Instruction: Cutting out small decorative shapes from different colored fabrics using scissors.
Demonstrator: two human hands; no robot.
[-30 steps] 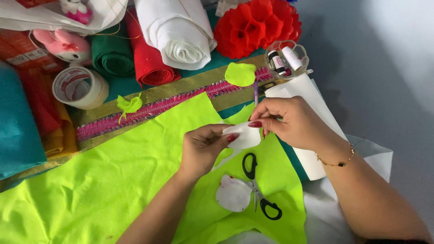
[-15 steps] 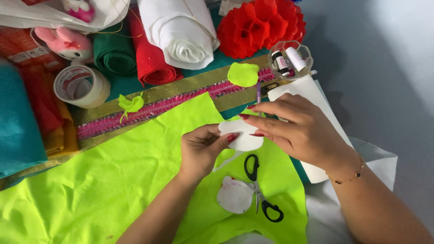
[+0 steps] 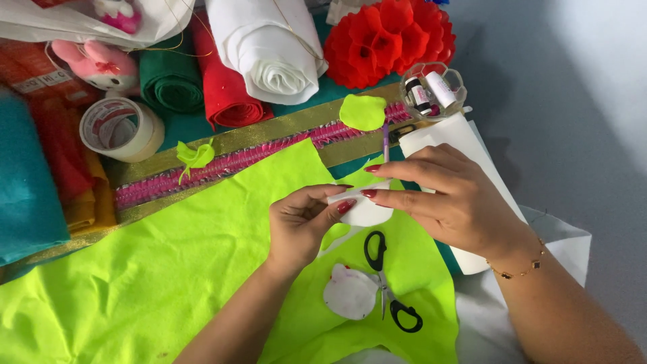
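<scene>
My left hand (image 3: 303, 226) and my right hand (image 3: 448, 199) meet over a bright lime-green felt sheet (image 3: 168, 269). Between their fingertips they pinch a small white felt piece (image 3: 364, 210), each hand gripping one side of it. Just below my hands lie black-handled scissors (image 3: 391, 283) and a rounded white felt cut-out (image 3: 350, 293) on the green felt. My right wrist wears a thin gold bracelet.
Rolls of white (image 3: 269, 54), red (image 3: 226, 87) and green (image 3: 168, 81) felt lie at the back, with a red paper flower (image 3: 391, 37), a tape roll (image 3: 121, 128), a pink plush toy (image 3: 94, 64), a clear cup of small bottles (image 3: 431, 91) and green felt cut-outs (image 3: 364, 111) on a gold-pink ribbon strip (image 3: 236, 162).
My right hand has shifted left and lowered its fingers onto the white piece. The left hand keeps its pinch on it.
</scene>
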